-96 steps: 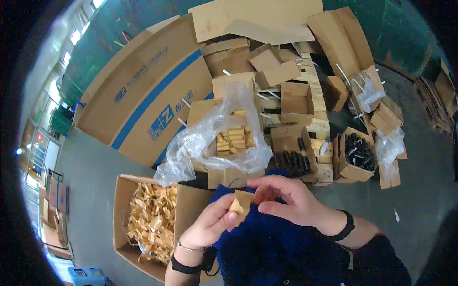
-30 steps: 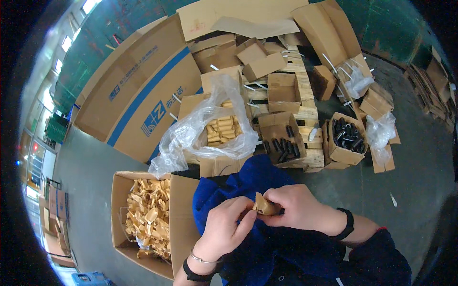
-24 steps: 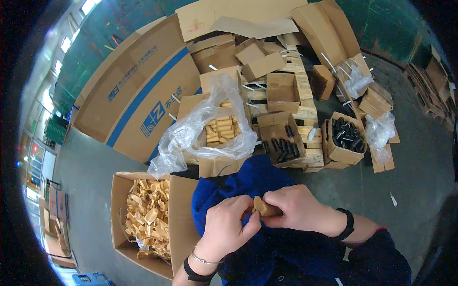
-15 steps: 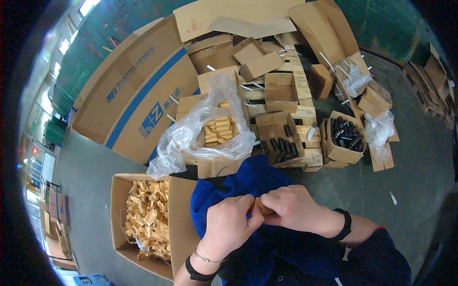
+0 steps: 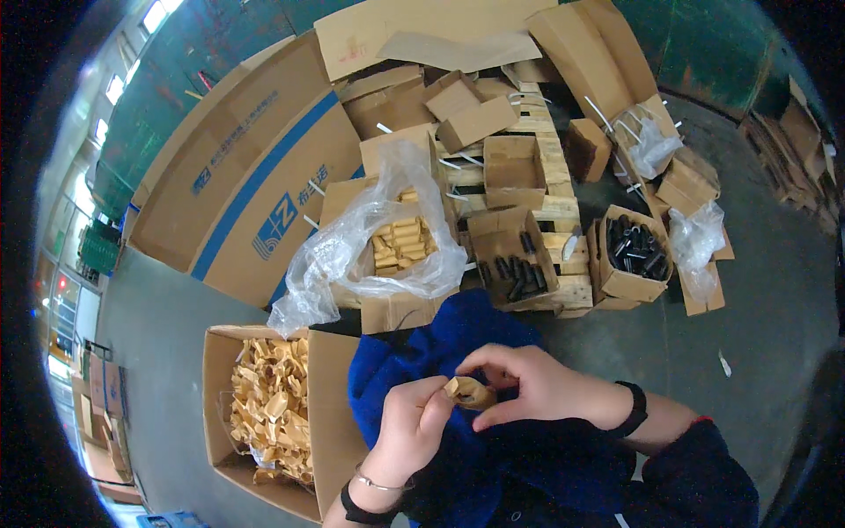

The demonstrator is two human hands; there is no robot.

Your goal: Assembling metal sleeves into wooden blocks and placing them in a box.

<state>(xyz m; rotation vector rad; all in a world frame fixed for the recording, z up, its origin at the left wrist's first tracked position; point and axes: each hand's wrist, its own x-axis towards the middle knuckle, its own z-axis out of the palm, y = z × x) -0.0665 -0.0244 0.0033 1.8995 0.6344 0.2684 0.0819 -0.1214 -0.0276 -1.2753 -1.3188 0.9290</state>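
In front of my body, my left hand [image 5: 417, 424] pinches the near end of a small tan paper-wrapped piece [image 5: 473, 395] between thumb and finger. Around the piece's other side curves my right hand [image 5: 541, 387], thumb and forefinger spread apart. Whether its inner fingers touch the paper is hard to see. What the paper contains is hidden. Dark blue cloth [image 5: 378, 374] lies beneath both hands. To the left stands a carton [image 5: 339, 414] full of crumpled tan paper pieces [image 5: 277, 405].
Ahead, a plastic-lined carton [image 5: 400, 312] holds tan wrapped rolls [image 5: 405, 242]. Right of it, an open box [image 5: 493, 229] contains black cylinders [image 5: 525, 275], and another box [image 5: 629, 286] holds more. A wooden pallet [image 5: 559, 189] lies under some boxes. Large cardboard sheets [image 5: 238, 202] lean at the left.
My hands were pressed together over the piece. The right fingers have since spread and drawn back, exposing the tan paper, while the left hand keeps its pinch.
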